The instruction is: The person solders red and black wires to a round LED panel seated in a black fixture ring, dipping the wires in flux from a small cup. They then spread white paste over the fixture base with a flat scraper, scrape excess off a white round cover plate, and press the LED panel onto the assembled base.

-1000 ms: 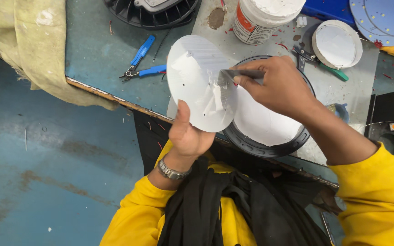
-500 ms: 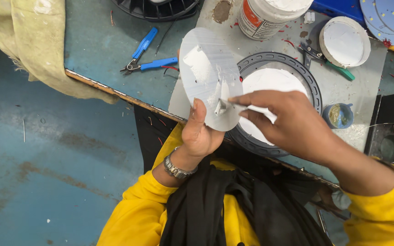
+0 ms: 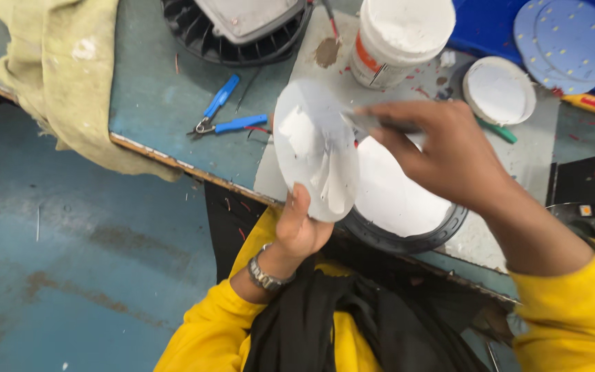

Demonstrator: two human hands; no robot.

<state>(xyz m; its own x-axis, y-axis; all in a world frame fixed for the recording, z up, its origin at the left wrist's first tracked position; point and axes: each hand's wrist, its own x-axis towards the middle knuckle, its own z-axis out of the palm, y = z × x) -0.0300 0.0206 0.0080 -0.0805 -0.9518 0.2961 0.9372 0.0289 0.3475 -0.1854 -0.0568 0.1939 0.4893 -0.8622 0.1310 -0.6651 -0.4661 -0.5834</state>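
Observation:
My left hand (image 3: 302,231) holds a round white disc (image 3: 311,148) upright by its lower edge, over the table's front edge. White paste streaks the disc's face. My right hand (image 3: 442,155) grips a thin spreading tool (image 3: 370,122) whose tip touches the disc's upper right part. Just behind the disc lies a black round housing (image 3: 408,238) with a white paste-covered plate inside it, partly hidden by my right hand.
A white tub of paste (image 3: 397,41) stands at the back, its lid (image 3: 498,89) to the right. Blue-handled pliers (image 3: 225,117) lie left of the disc. A black finned housing (image 3: 235,27) sits at back, a yellowish cloth (image 3: 63,83) hangs at left, round LED boards (image 3: 569,41) at far right.
My right hand has risen from the disc's lower middle to its upper right with the tool. The disc has tilted more edge-on, and my left hand shifted slightly.

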